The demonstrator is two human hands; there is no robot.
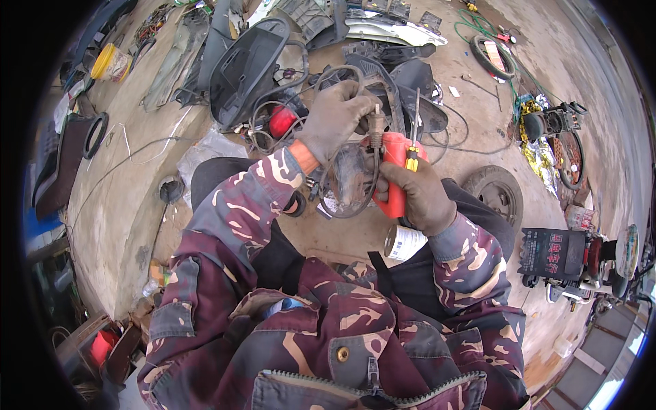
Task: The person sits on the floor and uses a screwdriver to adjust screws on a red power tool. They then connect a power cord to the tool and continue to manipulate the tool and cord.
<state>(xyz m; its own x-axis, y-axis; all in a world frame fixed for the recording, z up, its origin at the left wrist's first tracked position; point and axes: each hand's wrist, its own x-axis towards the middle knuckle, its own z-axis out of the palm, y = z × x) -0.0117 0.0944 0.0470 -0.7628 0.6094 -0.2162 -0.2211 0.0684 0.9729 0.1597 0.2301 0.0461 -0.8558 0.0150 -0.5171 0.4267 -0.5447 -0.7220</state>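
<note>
My gloved left hand (330, 119) pinches the upper end of a black cable by a threaded metal fitting (376, 133), over a dusty, translucent plastic part (342, 178). My gloved right hand (418, 193) grips a red plastic object (391, 208), whose kind I cannot make out, together with a screwdriver (412, 158) with a yellow-black handle, its blade pointing up. The red object is just right of the cable. A white cylindrical can (402, 242) lies on its side below my right hand.
Dark body panels (246, 72) and a red round object (281, 121) lie ahead on the concrete. A wheel (492, 205) is to the right, near a black part with printing (552, 256). A yellow bucket (109, 61) sits at the far left, tyres (492, 58) farther back.
</note>
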